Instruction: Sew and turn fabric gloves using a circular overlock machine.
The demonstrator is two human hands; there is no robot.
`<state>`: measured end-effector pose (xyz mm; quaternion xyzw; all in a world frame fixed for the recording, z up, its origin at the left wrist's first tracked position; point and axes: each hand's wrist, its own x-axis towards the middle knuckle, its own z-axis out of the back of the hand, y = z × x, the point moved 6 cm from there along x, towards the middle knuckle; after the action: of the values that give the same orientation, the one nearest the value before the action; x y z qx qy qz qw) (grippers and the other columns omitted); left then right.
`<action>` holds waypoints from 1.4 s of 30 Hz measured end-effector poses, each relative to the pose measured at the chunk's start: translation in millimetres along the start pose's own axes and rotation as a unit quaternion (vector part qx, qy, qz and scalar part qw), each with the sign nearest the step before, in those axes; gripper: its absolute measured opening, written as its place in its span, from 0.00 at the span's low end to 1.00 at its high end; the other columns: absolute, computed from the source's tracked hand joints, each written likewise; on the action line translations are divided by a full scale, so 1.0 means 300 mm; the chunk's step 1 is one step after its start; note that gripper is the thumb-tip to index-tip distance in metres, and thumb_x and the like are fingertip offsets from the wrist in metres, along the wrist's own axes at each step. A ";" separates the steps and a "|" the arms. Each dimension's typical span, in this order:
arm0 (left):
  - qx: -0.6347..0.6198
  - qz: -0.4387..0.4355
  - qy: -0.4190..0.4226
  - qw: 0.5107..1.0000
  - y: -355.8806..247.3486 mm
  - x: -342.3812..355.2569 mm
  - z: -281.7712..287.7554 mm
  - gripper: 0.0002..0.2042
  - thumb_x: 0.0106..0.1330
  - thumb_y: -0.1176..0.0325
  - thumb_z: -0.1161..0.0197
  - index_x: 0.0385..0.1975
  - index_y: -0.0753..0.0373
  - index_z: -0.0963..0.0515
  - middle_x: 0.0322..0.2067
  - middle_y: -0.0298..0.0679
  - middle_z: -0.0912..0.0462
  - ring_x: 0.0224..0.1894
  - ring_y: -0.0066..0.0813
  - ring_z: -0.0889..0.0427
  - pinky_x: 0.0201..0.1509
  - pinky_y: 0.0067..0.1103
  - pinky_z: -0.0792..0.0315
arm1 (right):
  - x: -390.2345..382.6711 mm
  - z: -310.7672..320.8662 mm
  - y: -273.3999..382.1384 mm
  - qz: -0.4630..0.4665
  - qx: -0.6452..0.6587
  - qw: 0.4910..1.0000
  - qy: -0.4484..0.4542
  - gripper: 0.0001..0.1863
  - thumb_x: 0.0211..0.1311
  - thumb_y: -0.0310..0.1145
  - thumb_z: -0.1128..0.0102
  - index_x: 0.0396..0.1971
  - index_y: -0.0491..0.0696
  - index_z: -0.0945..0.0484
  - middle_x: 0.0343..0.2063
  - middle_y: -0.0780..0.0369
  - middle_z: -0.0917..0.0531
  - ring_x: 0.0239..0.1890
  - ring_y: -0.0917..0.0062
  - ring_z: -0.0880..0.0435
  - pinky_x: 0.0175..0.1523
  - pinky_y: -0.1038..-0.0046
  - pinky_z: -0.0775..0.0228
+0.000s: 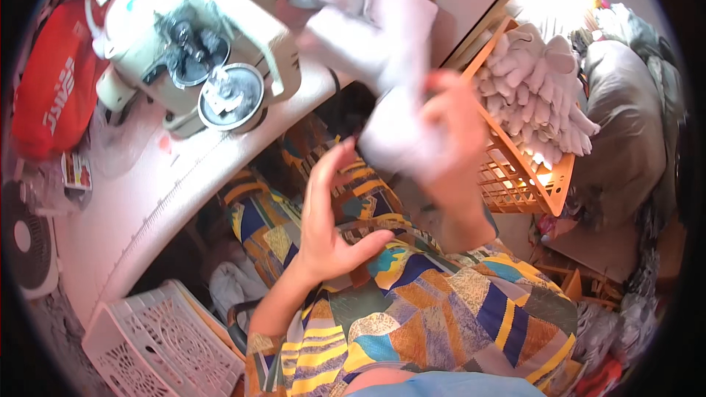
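My right hand (456, 129) is blurred by motion and grips a white knitted piece (401, 129), which looks like a glove or a sock. Its fingers close over the cloth at the right side. My left hand (323, 224) is open beside it, thumb and fingers apart, with nothing in it, above my patterned lap. Further up, more white knitted pieces (368, 22) lie at the table's far right end; blur hides where they part from the held one. Left of them stands a pale sewing machine (265, 26) with two round metal discs (246, 95).
An orange plastic crate (540, 187) heaped with white knitted pieces (526, 81) stands at the right, before a grey bulging sack (621, 125). The white table (121, 228) curves along the left, bearing a red bag (55, 81). A white lattice basket (158, 345) is at lower left.
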<state>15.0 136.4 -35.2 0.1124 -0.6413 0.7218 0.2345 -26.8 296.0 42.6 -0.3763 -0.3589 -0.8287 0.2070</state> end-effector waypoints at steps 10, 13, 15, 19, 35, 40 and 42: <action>-0.403 0.306 -0.250 0.826 0.269 -0.125 0.055 0.24 0.60 0.71 0.41 0.58 0.60 0.34 0.54 0.35 0.26 0.58 0.33 0.29 0.62 0.32 0.36 | -0.232 -0.101 -0.021 -0.062 0.113 0.983 0.127 0.25 0.46 0.34 0.34 0.46 0.42 0.27 0.50 0.54 0.27 0.47 0.67 0.25 0.47 0.70 0.33; -0.430 0.312 -0.218 0.819 0.295 -0.172 0.057 0.24 0.59 0.71 0.43 0.58 0.61 0.32 0.54 0.37 0.25 0.59 0.35 0.29 0.63 0.32 0.36 | -0.233 -0.204 -0.119 -0.273 0.297 0.898 0.175 0.43 0.49 0.40 0.29 0.63 0.42 0.42 0.53 0.56 0.30 0.53 0.70 0.29 0.54 0.69 0.34; -0.415 0.306 -0.221 0.828 0.330 -0.212 0.071 0.24 0.58 0.72 0.44 0.58 0.63 0.32 0.55 0.39 0.25 0.58 0.36 0.28 0.63 0.33 0.36 | -0.265 -0.287 -0.101 -0.398 0.474 0.757 0.207 0.44 0.50 0.35 0.28 0.64 0.44 0.43 0.54 0.56 0.30 0.55 0.72 0.30 0.57 0.69 0.35; -0.400 0.295 -0.239 0.834 0.338 -0.243 0.118 0.22 0.59 0.71 0.46 0.56 0.63 0.31 0.52 0.39 0.23 0.56 0.36 0.26 0.62 0.32 0.34 | -0.268 -0.339 -0.108 -0.390 0.478 0.778 0.119 0.43 0.49 0.22 0.29 0.64 0.47 0.44 0.55 0.58 0.34 0.58 0.73 0.34 0.59 0.70 0.33; -0.131 0.236 -0.380 0.885 0.165 -0.226 0.221 0.12 0.64 0.73 0.36 0.45 0.68 0.24 0.40 0.35 0.20 0.42 0.21 0.23 0.48 0.22 0.30 | -0.275 -0.365 -0.027 -0.341 0.579 0.728 0.133 0.44 0.44 0.14 0.32 0.62 0.45 0.46 0.53 0.58 0.35 0.55 0.72 0.29 0.62 0.69 0.35; -0.157 0.220 -0.448 0.852 0.130 -0.220 0.284 0.14 0.64 0.74 0.38 0.48 0.69 0.27 0.44 0.37 0.21 0.45 0.22 0.23 0.53 0.22 0.31 | -0.307 -0.305 -0.050 -0.210 0.470 0.791 0.329 0.50 0.47 0.27 0.29 0.69 0.49 0.51 0.59 0.54 0.34 0.61 0.65 0.31 0.64 0.63 0.38; -0.175 0.197 -0.474 0.840 0.123 -0.229 0.310 0.16 0.64 0.75 0.39 0.51 0.70 0.29 0.47 0.38 0.23 0.48 0.24 0.24 0.55 0.23 0.31 | -0.328 -0.270 -0.061 -0.105 0.371 0.825 0.413 0.48 0.44 0.29 0.25 0.66 0.47 0.44 0.57 0.54 0.30 0.60 0.67 0.29 0.62 0.67 0.37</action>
<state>43.7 29.6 -85.1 0.2691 -0.7983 0.4874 -0.2297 -14.5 254.4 -78.8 0.1465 -0.5580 -0.7275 0.3714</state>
